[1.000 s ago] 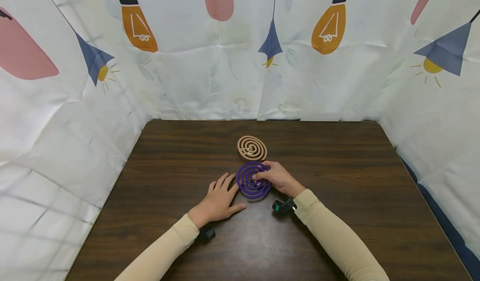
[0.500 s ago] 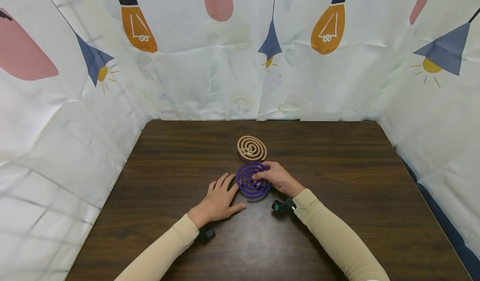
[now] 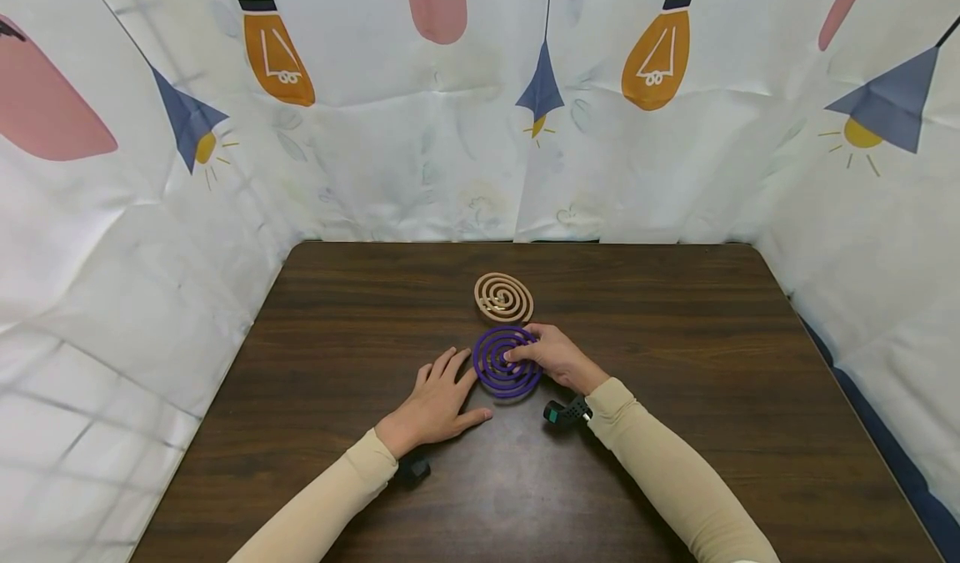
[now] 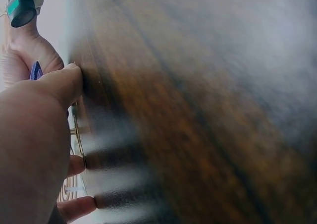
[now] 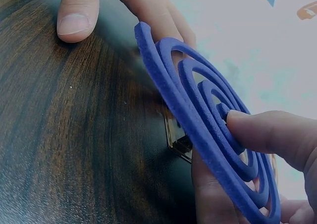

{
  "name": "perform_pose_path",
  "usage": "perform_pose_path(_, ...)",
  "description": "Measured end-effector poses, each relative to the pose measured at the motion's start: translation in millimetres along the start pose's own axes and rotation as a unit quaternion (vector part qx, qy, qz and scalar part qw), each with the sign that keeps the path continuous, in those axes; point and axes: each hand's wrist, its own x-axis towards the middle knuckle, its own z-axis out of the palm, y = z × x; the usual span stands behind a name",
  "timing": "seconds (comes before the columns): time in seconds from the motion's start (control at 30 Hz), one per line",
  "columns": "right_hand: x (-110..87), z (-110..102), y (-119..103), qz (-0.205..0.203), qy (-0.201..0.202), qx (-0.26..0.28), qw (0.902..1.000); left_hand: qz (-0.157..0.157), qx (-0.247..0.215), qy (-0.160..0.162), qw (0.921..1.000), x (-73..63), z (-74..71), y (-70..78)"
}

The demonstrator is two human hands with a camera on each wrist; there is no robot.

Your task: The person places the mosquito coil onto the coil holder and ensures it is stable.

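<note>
A purple mosquito coil point(image 3: 495, 359) is in my right hand point(image 3: 561, 358), which pinches it with the thumb pressed near its centre and fingers beneath. In the right wrist view the purple coil stands tilted over a thin gold metal stand point(image 5: 169, 136), partly hidden behind it. My left hand point(image 3: 433, 406) rests on the table left of the coil, fingers spread and fingertips down, the index fingertip close to the coil's left edge. Just beyond the purple coil, a tan mosquito coil point(image 3: 504, 298) sits raised, with bits of gold metal showing between its rings.
The brown wood-grain table point(image 3: 645, 321) reaches back to a white printed curtain point(image 3: 480, 171), which also hangs along both sides. A dark camera point(image 3: 555, 414) is strapped at the right wrist, another camera point(image 3: 414, 469) at the left wrist.
</note>
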Motion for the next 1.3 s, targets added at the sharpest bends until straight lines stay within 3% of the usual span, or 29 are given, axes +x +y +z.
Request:
perform_pose_path(0.27,1.3,-0.7,0.7,-0.001,-0.006,0.009,0.9999,-0.004,0.007,-0.008,0.9999,1.1,0.4,-0.3)
perform_pose_path(0.93,-0.7,0.1,-0.4,0.002,0.012,-0.035,0.9993,0.000,0.002,-0.009,1.0000,0.0,-1.1,-1.2)
perform_pose_path(1.3,2.1,-2.0,0.4,0.012,0.001,-0.018,0.9998,0.005,0.009,-0.009,0.9999,-0.6,-3.3,-1.6)
